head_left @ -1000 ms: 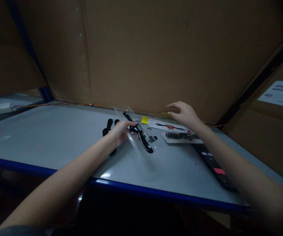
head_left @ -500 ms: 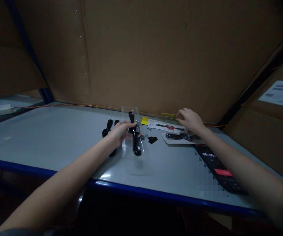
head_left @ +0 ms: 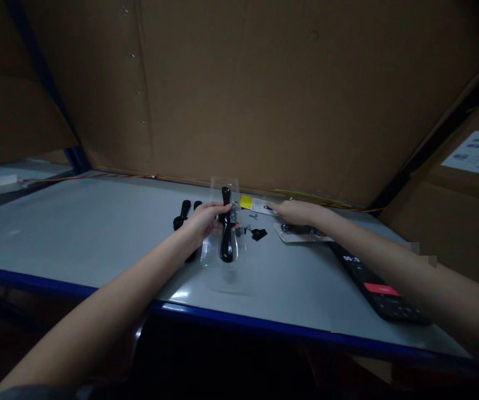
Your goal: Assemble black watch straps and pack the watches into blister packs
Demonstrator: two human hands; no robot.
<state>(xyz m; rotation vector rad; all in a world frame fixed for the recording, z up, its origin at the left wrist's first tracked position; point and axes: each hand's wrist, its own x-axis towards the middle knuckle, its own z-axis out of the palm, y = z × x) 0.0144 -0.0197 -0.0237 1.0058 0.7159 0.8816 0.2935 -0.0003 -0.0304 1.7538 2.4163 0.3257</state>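
In the head view, the left hand [head_left: 200, 225] pinches a clear blister pack [head_left: 210, 255] above the grey workbench [head_left: 76, 233], keeping the black-handled tool [head_left: 226, 247] inside face-up. The right hand [head_left: 295, 212] lies open, fingers together, at a printed card [head_left: 260, 206].

Both forearms reach forward, left hand [head_left: 200, 225] curled, right hand [head_left: 295, 212] flat.
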